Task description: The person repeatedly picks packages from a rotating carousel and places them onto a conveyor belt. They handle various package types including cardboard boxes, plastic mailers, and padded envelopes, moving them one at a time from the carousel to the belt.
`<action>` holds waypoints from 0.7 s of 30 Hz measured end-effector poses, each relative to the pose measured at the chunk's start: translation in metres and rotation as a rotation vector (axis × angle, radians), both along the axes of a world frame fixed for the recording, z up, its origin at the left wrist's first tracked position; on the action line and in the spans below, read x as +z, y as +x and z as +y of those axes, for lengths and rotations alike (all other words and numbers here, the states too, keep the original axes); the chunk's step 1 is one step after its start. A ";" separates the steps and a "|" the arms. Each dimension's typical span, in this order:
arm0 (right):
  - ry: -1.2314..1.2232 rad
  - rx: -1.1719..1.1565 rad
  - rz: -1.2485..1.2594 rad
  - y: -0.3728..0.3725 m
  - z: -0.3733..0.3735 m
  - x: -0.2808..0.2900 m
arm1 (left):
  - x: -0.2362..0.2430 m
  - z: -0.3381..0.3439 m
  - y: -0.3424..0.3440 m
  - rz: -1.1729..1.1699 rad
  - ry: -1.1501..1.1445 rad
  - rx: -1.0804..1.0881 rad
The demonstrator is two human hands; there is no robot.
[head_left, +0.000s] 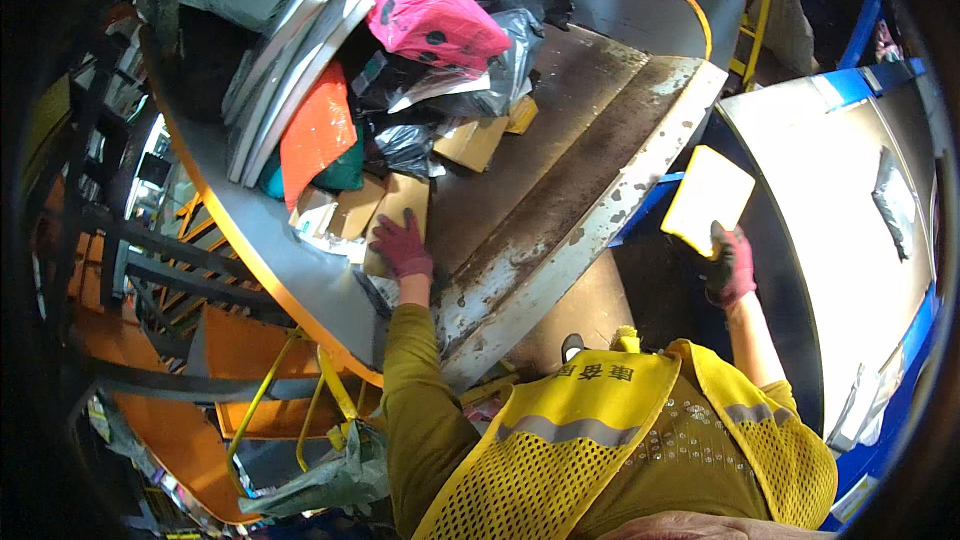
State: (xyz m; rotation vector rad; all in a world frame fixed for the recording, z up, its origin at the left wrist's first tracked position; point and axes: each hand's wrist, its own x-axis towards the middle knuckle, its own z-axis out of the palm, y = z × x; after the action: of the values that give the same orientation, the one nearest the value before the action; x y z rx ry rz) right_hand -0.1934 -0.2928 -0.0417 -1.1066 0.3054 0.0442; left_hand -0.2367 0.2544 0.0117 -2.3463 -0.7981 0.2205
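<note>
So, nearest the cam: yellow hi-vis vest [560,430] w/ a grey band, over an olive top. R hand [733,265], maroon glove, has the near corner of a flat pale-yellow parcel [708,200] pinched, thumb on its upper face; other fingers partly hidden. Parcel's up betw. the metal chute [540,120] & the pale curved panel [800,170] to the R. L hand [402,248], same glove type, rests on a brown cardboard box [408,200], fingers spread wide, touching but not wrapped round it. Box lies at the near end of the pile on the chute. Further along: orange packet [318,135], black plastic bag [403,148], stacked flat white parcels [300,70] leaning, pink dotted parcel [430,15] on top. Far R, beyond the chute: yellow metal frame [763,5].
</note>
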 end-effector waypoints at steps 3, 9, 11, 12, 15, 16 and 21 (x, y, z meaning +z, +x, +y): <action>0.030 -0.130 -0.130 0.025 -0.087 -0.021 | 0.030 -0.046 0.001 0.016 -0.065 -0.016; 0.430 -0.249 -0.100 0.035 -0.280 -0.080 | 0.079 -0.122 -0.032 -0.038 -0.432 -0.242; 0.343 -0.441 -0.052 0.025 -0.315 -0.092 | 0.088 -0.130 -0.034 -0.257 -0.656 -0.233; 0.321 -0.500 -0.047 0.024 -0.327 -0.088 | 0.091 -0.132 -0.037 -0.408 -0.856 -0.201; 0.266 -0.612 -0.053 0.035 -0.307 -0.045 | 0.093 -0.136 -0.041 -0.725 -1.394 -0.234; 0.216 -0.639 -0.065 0.042 -0.284 -0.021 | 0.092 -0.139 -0.043 -0.778 -1.512 -0.288; -0.025 0.389 -0.257 0.022 -0.033 0.055 | 0.079 -0.182 -0.049 -0.933 -2.580 0.119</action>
State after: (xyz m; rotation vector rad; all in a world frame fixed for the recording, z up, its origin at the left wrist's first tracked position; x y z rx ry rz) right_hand -0.1716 -0.3262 0.0135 -1.1692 -0.1420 0.2414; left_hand -0.2861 0.0720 0.0909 -5.0585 -1.3232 0.1281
